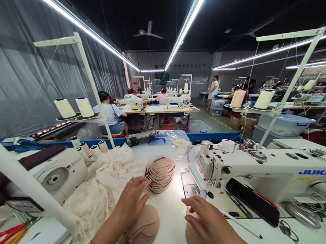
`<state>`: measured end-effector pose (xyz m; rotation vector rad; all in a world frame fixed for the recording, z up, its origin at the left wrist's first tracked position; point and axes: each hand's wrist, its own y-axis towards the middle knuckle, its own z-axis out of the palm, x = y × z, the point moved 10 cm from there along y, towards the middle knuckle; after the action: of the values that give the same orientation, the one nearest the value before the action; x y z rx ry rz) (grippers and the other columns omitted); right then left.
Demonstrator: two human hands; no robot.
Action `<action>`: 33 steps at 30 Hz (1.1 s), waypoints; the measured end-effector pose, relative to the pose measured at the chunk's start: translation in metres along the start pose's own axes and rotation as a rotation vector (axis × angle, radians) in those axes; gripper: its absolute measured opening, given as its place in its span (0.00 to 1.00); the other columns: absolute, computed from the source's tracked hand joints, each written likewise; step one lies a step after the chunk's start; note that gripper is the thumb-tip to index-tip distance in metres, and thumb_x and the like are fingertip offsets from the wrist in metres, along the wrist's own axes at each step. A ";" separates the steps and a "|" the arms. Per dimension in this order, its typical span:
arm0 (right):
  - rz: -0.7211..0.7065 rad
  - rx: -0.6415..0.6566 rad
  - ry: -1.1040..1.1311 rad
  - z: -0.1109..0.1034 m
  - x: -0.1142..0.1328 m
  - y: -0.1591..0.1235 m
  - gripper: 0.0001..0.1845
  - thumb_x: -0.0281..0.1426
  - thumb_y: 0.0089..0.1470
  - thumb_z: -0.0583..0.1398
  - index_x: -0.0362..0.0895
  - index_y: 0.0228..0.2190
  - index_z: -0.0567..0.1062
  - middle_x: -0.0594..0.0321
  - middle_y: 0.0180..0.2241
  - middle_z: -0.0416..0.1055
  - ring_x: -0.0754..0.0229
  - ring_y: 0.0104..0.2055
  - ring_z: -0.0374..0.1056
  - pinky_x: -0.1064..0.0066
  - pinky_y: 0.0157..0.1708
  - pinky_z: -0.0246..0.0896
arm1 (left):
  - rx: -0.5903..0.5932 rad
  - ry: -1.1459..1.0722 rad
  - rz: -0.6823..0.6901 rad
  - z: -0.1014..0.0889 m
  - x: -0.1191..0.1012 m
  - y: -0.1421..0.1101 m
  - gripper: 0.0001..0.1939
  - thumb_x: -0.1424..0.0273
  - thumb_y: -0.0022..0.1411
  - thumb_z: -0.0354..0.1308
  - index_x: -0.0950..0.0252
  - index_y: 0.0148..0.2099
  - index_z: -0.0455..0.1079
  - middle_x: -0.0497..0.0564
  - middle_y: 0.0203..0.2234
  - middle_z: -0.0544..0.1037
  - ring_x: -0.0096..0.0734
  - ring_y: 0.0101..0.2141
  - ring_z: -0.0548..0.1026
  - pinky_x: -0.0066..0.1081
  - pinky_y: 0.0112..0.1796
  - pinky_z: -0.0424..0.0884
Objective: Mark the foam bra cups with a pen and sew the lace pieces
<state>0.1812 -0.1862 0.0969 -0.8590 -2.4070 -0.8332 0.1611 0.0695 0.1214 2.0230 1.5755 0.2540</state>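
My left hand (133, 200) is open, with thumb and fingers apart. It hovers over beige moulded bra cups (147, 228) lying on the table below it. Its fingertips come close to a stack of nested beige bra cups (160, 175); whether they touch is hard to tell. My right hand (209, 223), also open with curved fingers, is above another beige cup piece (193, 237) that it partly hides. Just beyond that hand lie the needle plate and head of a white sewing machine (263, 167).
Cream lace fabric (108, 179) is heaped to the left, beside thread cones (85, 148). On the right are a black phone (253, 201), a white pen (241, 223) and small scissors (288, 232). A clear plastic bin (159, 149) stands behind the stack. People sit at machines farther off.
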 end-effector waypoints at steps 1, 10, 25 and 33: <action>0.031 0.046 -0.027 0.008 0.003 0.016 0.22 0.26 0.66 0.58 0.51 0.58 0.75 0.57 0.46 0.79 0.54 0.43 0.80 0.64 0.43 0.75 | 0.001 0.000 -0.006 0.006 0.003 0.003 0.28 0.80 0.59 0.64 0.57 0.61 0.75 0.57 0.54 0.82 0.51 0.52 0.81 0.49 0.51 0.82; 0.008 -0.020 -0.304 0.038 -0.019 0.105 0.19 0.17 0.56 0.63 0.48 0.46 0.75 0.58 0.41 0.74 0.51 0.36 0.73 0.66 0.30 0.62 | 0.013 -0.043 0.022 0.023 -0.005 0.015 0.30 0.80 0.58 0.67 0.55 0.61 0.73 0.58 0.57 0.77 0.54 0.56 0.77 0.54 0.55 0.78; -0.344 -0.104 -0.406 0.028 0.028 0.088 0.15 0.14 0.59 0.62 0.47 0.35 0.73 0.62 0.39 0.76 0.52 0.42 0.64 0.61 0.42 0.58 | 0.043 -0.042 0.064 0.030 -0.018 0.022 0.30 0.84 0.55 0.68 0.57 0.58 0.76 0.59 0.56 0.78 0.58 0.56 0.76 0.55 0.51 0.80; -0.353 -0.260 -0.336 0.002 0.055 0.052 0.14 0.17 0.69 0.56 0.48 0.39 0.75 0.62 0.39 0.81 0.53 0.43 0.67 0.60 0.40 0.56 | -0.017 -0.054 0.116 0.019 -0.021 0.014 0.26 0.86 0.58 0.59 0.58 0.54 0.79 0.59 0.54 0.78 0.55 0.55 0.74 0.51 0.51 0.78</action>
<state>0.1773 -0.1303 0.1471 -0.7214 -2.8410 -1.2429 0.1754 0.0422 0.1167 2.0934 1.4213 0.2531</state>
